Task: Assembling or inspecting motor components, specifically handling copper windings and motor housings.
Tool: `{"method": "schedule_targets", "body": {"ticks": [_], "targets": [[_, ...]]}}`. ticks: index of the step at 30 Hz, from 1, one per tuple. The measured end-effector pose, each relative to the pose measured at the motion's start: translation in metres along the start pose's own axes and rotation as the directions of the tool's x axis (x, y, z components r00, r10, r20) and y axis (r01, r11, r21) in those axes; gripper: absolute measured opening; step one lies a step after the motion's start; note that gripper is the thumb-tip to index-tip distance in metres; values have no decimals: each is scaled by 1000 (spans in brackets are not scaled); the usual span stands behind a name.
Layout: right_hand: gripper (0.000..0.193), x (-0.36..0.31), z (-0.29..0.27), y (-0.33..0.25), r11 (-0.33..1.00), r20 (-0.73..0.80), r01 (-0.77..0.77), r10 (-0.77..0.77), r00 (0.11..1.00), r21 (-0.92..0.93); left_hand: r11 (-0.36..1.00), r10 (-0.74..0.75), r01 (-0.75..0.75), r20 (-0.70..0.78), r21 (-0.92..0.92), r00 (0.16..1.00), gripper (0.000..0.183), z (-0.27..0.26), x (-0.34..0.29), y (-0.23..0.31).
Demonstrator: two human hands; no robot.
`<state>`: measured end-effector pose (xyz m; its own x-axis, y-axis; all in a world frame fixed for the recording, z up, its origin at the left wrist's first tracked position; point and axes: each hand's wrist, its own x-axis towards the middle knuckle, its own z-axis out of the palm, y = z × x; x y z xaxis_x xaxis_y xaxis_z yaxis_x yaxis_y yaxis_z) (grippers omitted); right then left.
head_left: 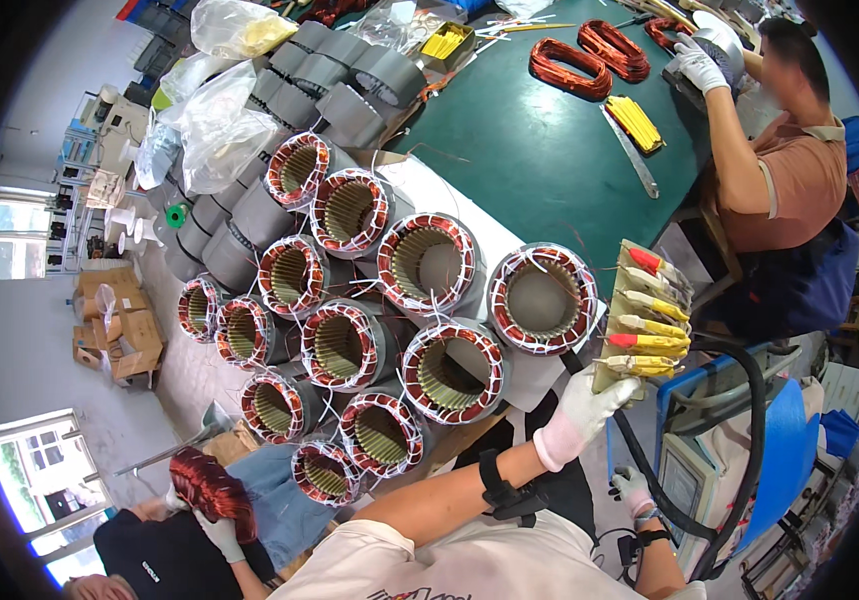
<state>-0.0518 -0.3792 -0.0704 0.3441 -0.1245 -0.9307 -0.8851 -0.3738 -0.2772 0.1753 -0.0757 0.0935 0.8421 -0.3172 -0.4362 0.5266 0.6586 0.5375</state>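
Observation:
My left hand [586,412], in a white glove, is closed on the lower edge of a flat tan bundle [646,318] with a row of yellow and red wrapped pieces; their exact kind I cannot make out. Just left of it stands a grey motor stator [543,300] with copper windings laced in white cord. Lower down, my right hand [634,490], also gloved, hangs beside a thick black hose [654,480]. Its fingers look apart, and nothing shows in them. Several more laced stators [429,265] lie in rows with their bores facing me.
Bare grey cylinders [324,75] and plastic bags [219,125] are piled behind the stators. Copper coils [569,70] and yellow strips [634,123] lie on the green table [529,150]. One co-worker [789,150] handles a stator; another [179,545] holds a copper coil.

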Motion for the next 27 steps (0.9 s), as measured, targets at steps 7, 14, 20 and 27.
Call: {"method": "schedule_targets", "body": {"ticks": [7,14,20,27], "targets": [[38,-2,2,-7,1000,15,5,-5,1000,-9,999,-17,20,57,-42,998,42,-9,4,-9],[37,3,3,-1,999,43,11,-9,999,-46,1000,1,-1,16,-9,1000,31,-2,2,-2],[37,7,1,-1,999,37,-2,3,999,-42,1000,-1,1,29,14,1000,32,-5,4,-7],[37,6,2,-7,998,28,-21,22,999,-54,1000,-8,9,11,-28,1000,30,-6,4,-13]]}}
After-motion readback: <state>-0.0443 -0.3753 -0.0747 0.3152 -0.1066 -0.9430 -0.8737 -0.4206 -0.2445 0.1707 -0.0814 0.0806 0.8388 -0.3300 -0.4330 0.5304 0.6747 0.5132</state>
